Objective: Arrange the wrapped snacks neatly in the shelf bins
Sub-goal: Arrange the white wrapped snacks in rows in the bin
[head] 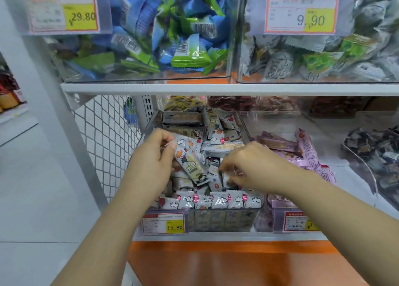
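Leftmost, the left grip (151, 156) pinches one cartoon-printed snack bar (190, 162) by its upper end, the bar slanting down to its right over the clear bin (224, 221). The right grip (252, 162) curls its fingertips into the loose bars (216, 182) beneath it; whether it holds one is unclear. Wrappers look light, crinkly and slick, so they are probably best pinched across the middle, not the crimped seal.

The lower shelf (226, 237) carries three clear bins. The bin of white cartoon-printed bars (222, 220) sits leftmost, the bin of pink packets (262, 218) just right of it, and the bin of dark packets (367, 171) further right. Directly above it, the upper shelf (216, 89) bears two more — the bin of blue-green packets (140, 74) and the bin of grey-green packets (323, 77).
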A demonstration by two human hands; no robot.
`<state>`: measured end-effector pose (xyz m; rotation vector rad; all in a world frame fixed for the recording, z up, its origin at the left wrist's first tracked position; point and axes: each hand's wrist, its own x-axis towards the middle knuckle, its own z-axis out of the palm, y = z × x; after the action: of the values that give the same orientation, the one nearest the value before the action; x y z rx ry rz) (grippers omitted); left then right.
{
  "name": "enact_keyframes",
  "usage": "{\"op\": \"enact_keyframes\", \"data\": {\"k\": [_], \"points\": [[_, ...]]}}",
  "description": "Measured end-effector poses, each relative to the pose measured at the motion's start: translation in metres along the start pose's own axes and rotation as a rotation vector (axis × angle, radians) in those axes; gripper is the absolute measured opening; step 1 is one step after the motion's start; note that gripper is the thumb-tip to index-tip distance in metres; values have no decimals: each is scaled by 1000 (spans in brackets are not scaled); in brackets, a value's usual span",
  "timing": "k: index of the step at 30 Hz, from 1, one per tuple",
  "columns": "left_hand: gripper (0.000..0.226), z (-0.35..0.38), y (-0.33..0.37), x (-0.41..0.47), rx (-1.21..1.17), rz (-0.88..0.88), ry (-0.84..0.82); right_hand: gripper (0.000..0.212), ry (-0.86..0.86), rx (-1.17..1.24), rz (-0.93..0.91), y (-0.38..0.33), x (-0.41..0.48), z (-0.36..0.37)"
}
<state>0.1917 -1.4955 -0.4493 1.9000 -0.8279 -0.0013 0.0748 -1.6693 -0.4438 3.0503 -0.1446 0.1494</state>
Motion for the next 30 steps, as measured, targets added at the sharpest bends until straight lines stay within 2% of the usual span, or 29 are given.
{"op": "enact_keyframes", "data": {"k": [6, 11, 14, 21, 30], "points": [[14, 3, -9, -4, 8, -8, -60, 44, -226, -259, -89, -7, 27, -11], [13, 7, -16, -3, -8, -11, -101, 60, -280, -366, -97, -7, 35, -11], [12, 8, -19, -2, -2, -17, -111, 54, -259, -396, -109, -6, 36, -9], [11, 11, -20, -3, 3, -13, -105, 35, -281, -281, -88, -6, 31, -8], [13, 18, -15, -6, 26, -2, -125, 16, -96, -81, -64, 4, 25, -1]]}}
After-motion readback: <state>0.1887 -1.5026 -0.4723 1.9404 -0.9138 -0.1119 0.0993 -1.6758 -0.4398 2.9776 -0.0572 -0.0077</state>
